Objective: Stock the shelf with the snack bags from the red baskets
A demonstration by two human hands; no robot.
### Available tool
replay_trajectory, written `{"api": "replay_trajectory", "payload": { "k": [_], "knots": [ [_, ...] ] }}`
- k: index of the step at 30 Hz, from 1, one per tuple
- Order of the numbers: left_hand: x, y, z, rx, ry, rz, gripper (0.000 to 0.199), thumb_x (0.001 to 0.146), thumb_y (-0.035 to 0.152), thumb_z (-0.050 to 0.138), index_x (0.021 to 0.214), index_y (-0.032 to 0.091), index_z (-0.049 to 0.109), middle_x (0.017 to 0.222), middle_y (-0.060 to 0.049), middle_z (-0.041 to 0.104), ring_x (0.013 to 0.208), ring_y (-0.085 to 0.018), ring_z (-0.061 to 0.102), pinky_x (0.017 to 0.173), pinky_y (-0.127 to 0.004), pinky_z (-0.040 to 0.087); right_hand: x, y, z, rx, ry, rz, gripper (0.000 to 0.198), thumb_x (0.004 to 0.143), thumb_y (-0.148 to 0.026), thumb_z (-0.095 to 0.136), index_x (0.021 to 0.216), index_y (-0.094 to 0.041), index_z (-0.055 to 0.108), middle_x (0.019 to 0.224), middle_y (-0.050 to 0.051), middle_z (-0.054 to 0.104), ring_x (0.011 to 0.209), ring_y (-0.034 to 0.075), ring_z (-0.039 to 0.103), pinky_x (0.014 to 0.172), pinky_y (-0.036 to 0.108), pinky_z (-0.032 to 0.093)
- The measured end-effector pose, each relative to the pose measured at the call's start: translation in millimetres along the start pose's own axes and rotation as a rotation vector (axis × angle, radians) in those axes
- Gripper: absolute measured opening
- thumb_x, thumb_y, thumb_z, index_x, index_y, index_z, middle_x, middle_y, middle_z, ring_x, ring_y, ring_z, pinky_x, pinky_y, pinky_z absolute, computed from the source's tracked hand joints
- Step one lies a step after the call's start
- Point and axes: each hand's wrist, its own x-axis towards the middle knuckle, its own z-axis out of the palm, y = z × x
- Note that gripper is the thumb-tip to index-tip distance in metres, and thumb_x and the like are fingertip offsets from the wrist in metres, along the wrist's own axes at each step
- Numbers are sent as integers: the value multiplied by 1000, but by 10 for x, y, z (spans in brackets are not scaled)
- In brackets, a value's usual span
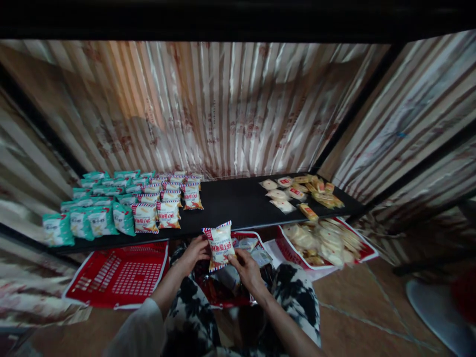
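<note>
Between my two hands is a small white snack bag (220,246) with red print and striped ends, held upright in front of the shelf edge. My left hand (195,254) grips its left side, fingers partly behind it. On the lower right corner, my right hand (247,270) pinches the bag with the thumb in front. Matching white snack bags (169,214) stand in rows on the black shelf (230,201), beside rows of green snack bags (101,221) at the left. Below my hands, a red basket (256,237) holds several dark and silvery packets.
At the shelf's right lie round white packets (278,194) and yellow packets (324,198). A red basket (122,277) stands under the shelf at left; another basket (372,253) at right holds pale flat packets (327,240). Black posts (357,109) and striped sheeting (223,109) surround the shelf.
</note>
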Motion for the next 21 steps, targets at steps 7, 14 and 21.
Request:
{"api": "replay_trajectory", "payload": {
  "k": [7,14,21],
  "knots": [
    [-16,69,75,-42,49,125,48,66,42,70,105,16,60,106,-10,68,104,-24,60,88,-34,46,89,-8,129,13,-81,34,37,78,-50,56,94,-19,67,92,8,68,85,23,62,76,33,49],
    [221,68,16,-44,272,213,53,64,57,67,97,16,62,94,-8,71,87,-23,66,78,-33,51,359,-267,147,-96,-245,45,42,72,-50,62,102,-21,66,95,7,70,90,26,63,80,37,48],
    [439,155,-240,77,297,305,44,74,53,59,100,16,60,97,-9,70,90,-23,65,78,-33,52,702,-471,305,181,-382,154,48,74,-54,59,106,-18,63,102,9,70,91,26,64,82,39,49]
  ]
}}
